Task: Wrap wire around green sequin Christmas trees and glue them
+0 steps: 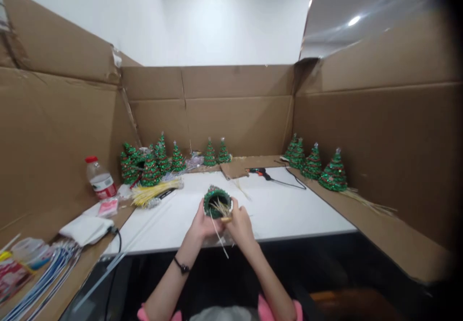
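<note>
Both my hands hold a small green tinsel tree (pixel 216 199) over the near edge of the white table (pixel 289 215). The tree is tipped so that its hollow base faces me. My left hand (pixel 201 224) is closed around its left side. My right hand (pixel 239 223) grips its right side, and thin pale straws (pixel 219 229) stick out of the base and hang down between my hands. A dark band sits on my left wrist.
Finished green trees stand at the back left (pixel 150 164), back middle (pixel 216 153) and along the right cardboard ledge (pixel 318 166). A glue gun (pixel 261 172), a bundle of yellow straws (pixel 155 191), a water bottle (pixel 101 178) and a white cloth (pixel 87 228) lie around. Cardboard walls enclose the table.
</note>
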Motion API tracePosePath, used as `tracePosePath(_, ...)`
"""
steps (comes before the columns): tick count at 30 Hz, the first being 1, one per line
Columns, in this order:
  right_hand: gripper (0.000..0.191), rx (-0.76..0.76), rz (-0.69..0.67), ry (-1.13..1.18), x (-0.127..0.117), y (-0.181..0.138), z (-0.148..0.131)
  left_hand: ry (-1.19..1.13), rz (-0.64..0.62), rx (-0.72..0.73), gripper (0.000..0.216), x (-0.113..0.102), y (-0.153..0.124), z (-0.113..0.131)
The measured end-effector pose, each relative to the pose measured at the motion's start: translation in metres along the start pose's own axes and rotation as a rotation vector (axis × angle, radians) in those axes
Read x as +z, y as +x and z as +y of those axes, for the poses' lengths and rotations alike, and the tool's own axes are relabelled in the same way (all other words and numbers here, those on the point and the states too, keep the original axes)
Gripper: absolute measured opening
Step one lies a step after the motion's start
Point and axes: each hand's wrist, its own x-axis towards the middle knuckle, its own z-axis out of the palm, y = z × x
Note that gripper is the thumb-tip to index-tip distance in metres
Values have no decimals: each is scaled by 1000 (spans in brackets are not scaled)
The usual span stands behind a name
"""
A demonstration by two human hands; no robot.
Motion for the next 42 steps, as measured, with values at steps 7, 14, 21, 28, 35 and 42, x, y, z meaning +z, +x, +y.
tracePosePath(7,45,-197,22,3,-7,12,17,-15,-105,-45,76,-20,6,-5)
tracePosePath(14,39,-259,-7,-10,-21,11,18,28,-253,-146,77,-32,-21,-18)
tracePosePath(21,34,-276,14,50,-15,15,42,17,-139,-37,30,-30,-16,-18)
tracePosePath(28,38,-262,-11,143,-17,15,52,-221,-97,-52,22,-39,-12,-27)
tracePosePath(35,43,-317,-2,128,-14,9,56,-206,-176,-87,18,-34,-10,-23)
tracePosePath(42,56,-389,16,55,-16,3,54,-362,-136,-58,13,-33,1,-30)
